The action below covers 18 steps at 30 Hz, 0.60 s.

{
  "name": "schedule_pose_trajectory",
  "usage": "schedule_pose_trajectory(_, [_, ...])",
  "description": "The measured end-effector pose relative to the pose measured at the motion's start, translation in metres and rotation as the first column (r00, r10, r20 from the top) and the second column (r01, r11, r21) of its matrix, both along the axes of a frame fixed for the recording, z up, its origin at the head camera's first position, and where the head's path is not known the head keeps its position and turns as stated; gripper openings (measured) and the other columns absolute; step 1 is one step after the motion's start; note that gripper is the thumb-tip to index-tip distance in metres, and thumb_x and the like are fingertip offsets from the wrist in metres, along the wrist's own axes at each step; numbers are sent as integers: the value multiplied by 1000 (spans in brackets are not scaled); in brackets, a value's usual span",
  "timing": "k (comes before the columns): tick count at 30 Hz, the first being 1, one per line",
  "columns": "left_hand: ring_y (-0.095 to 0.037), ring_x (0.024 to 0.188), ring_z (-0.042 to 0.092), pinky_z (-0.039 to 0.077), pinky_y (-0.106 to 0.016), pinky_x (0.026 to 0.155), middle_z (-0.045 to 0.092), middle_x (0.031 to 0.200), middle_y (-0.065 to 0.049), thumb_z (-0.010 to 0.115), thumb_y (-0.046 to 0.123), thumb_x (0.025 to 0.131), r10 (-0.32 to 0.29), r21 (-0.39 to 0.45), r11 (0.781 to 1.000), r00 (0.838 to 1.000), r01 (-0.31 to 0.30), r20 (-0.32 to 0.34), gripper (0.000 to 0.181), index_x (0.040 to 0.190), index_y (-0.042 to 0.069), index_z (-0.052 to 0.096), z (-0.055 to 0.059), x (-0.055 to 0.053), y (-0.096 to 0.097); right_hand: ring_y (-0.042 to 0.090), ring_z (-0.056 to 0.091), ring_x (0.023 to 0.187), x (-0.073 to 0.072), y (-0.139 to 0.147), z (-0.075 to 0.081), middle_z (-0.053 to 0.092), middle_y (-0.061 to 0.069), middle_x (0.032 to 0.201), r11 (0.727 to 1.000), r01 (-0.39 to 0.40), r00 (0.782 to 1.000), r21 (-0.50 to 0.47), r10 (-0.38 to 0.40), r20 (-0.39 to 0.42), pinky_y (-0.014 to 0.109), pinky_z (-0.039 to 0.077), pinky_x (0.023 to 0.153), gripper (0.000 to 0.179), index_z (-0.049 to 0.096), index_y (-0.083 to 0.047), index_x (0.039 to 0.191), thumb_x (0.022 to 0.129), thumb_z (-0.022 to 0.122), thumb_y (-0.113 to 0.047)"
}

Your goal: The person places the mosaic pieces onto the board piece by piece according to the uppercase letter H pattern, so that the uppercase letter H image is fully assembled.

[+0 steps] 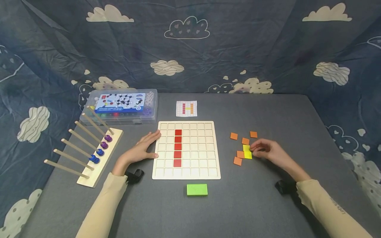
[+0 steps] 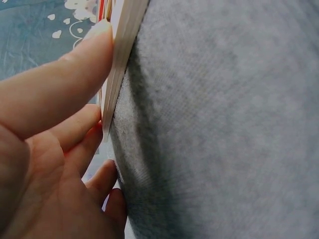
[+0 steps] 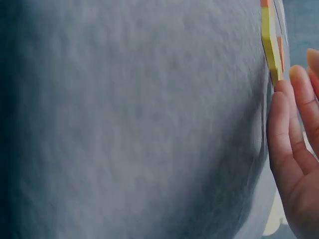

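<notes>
My left hand [image 1: 137,150] rests at the left edge of a wooden grid board [image 1: 197,172], its fingers spread and the thumb lower down the same edge. In the left wrist view the thumb [image 2: 75,79] lies against the board's rim [image 2: 122,50]. A column of several red square tiles [image 1: 178,146] fills part of the board's third column. To the right of the board, my right hand [image 1: 269,150] has its fingertips right at the yellow tiles [image 1: 247,154]. The right wrist view shows its fingers [image 3: 281,119] fairly straight, touching the yellow tile's end [image 3: 271,55].
Several orange square tiles [image 1: 237,161] lie around the yellow ones. A small printed pattern card [image 1: 186,113] is behind the board, and a green block [image 1: 197,189] in front. At left stand a peg rack [image 1: 116,135] with beads and a clear plastic kit box [image 1: 152,105].
</notes>
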State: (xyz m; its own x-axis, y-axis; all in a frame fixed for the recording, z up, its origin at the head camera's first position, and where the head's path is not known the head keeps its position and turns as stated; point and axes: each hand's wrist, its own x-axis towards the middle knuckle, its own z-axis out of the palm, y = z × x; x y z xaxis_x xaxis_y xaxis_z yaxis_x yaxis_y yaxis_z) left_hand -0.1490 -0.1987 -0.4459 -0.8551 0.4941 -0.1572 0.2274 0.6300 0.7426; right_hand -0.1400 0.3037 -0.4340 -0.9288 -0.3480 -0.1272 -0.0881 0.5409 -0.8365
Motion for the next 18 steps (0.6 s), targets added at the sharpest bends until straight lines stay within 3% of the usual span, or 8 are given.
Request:
schedule_pose_trajectory(8, [-40,143,-1,0,-63,108,12,158,-18,71,19,86,-3,1,1000,1000,3,5,85,152,2,21,-1,0,0,21,58,84,7,-14,-3,63,7,95,985,-30,993,169,50,-111,27,49,68,25,65,-2,101,78,74,2])
schedule_pose_trajectory(13, [-40,143,-1,1,-63,108,12,158,-17,71,18,86,-4,3,1000,1000,4,4,84,151,2,21,0,0,0,19,55,77,7,-15,-5,60,6,87,985,-42,990,170,64,-122,26,48,63,27,65,-3,96,74,75,7])
schedule_pose_trajectory(18, [-40,143,0,1,-63,108,13,157,-18,71,18,86,-3,0,1000,1000,3,5,84,151,2,21,1,0,0,18,52,74,5,-13,-6,57,6,82,989,-64,995,133,74,-72,26,46,61,24,64,-2,92,74,72,11])
